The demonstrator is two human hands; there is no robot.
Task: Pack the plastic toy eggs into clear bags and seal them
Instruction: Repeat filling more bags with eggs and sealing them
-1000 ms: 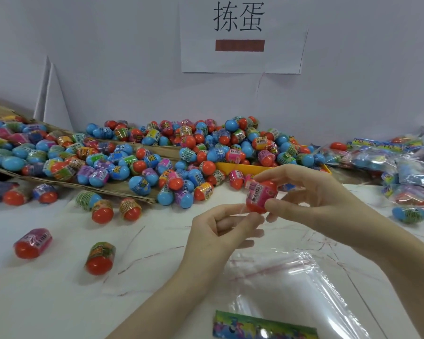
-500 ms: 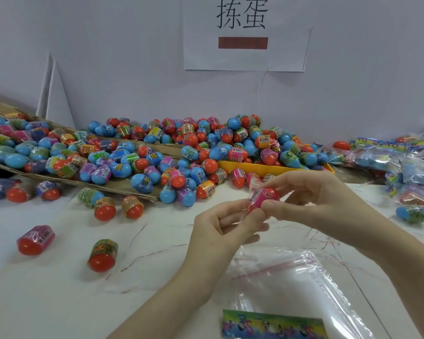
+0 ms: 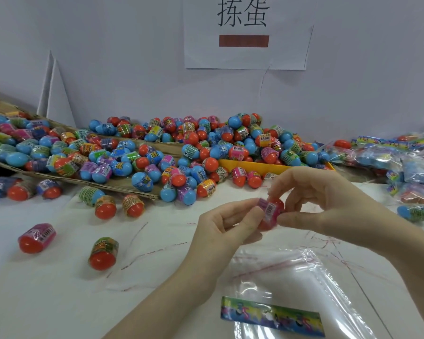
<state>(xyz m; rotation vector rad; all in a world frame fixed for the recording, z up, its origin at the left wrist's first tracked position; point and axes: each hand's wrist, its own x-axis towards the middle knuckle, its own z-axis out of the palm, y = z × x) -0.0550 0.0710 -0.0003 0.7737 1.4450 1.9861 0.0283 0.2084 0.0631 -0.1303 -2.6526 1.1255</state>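
A red toy egg with a pink barcode wrap [image 3: 271, 211] is held above the white table between both hands. My left hand [image 3: 224, 226] pinches its left end with thumb and fingertips. My right hand [image 3: 321, 201] pinches its right side, thumb under and fingers curled over. Below the hands lies a stack of clear bags [image 3: 304, 285] with a colourful printed header strip [image 3: 272, 316]. A big heap of red and blue eggs [image 3: 194, 148] fills the back of the table.
Loose eggs lie at the left, among them a pink-wrapped one [image 3: 36, 238] and a green-wrapped one [image 3: 103, 253]. A cardboard flap [image 3: 123, 187] and a yellow tray [image 3: 250, 166] hold the heap. Filled bags [image 3: 402, 162] pile up at the right. A paper sign [image 3: 245, 33] hangs on the wall.
Both hands have lowered the egg slightly toward the bags and turned it, so its barcode now faces me. My left thumb has closed onto its end.
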